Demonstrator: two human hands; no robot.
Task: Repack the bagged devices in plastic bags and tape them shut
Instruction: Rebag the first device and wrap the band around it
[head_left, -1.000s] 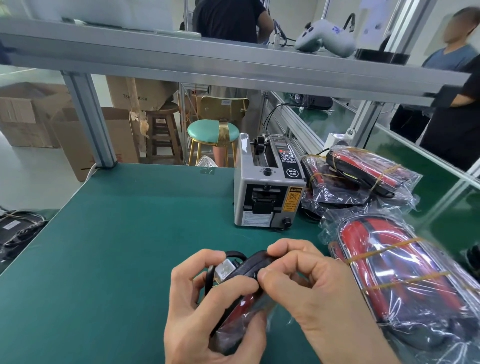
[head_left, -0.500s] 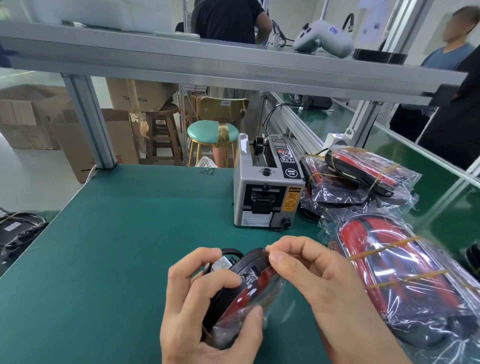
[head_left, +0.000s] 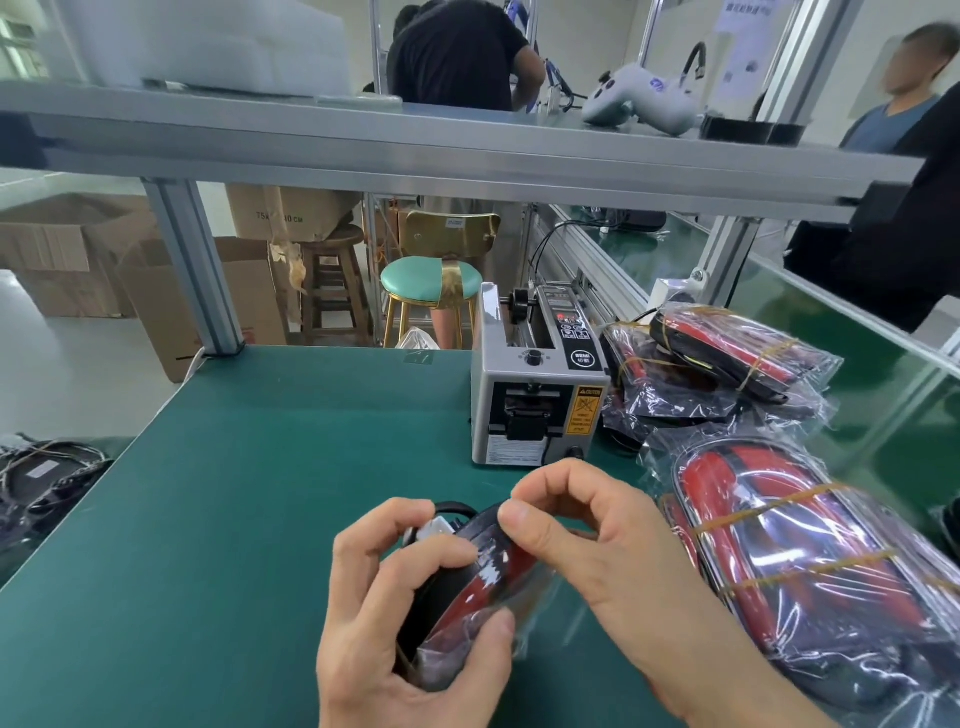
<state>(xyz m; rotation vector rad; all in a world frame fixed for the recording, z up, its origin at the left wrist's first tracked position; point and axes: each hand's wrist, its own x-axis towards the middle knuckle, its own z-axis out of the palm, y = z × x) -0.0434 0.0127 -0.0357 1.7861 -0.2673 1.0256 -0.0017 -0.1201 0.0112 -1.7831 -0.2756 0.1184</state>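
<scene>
Device (head_left: 470, 587) sits half in its bag (head_left: 524, 610), above the mat (head_left: 249, 493) in front of me. My left hand (head_left: 405, 623) grips it; right hand (head_left: 587, 540) pinches the bag's lip. Bagging step, I'd say. Next: fold the flap, then tape from the dispenser (head_left: 537, 395) just beyond.

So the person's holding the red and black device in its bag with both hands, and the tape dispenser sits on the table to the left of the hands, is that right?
Not quite. In the head view the tape dispenser sits on the table beyond the hands and a little to the right, not to their left. The rest holds: the left hand and right hand both hold the bagged red and black device.
</scene>
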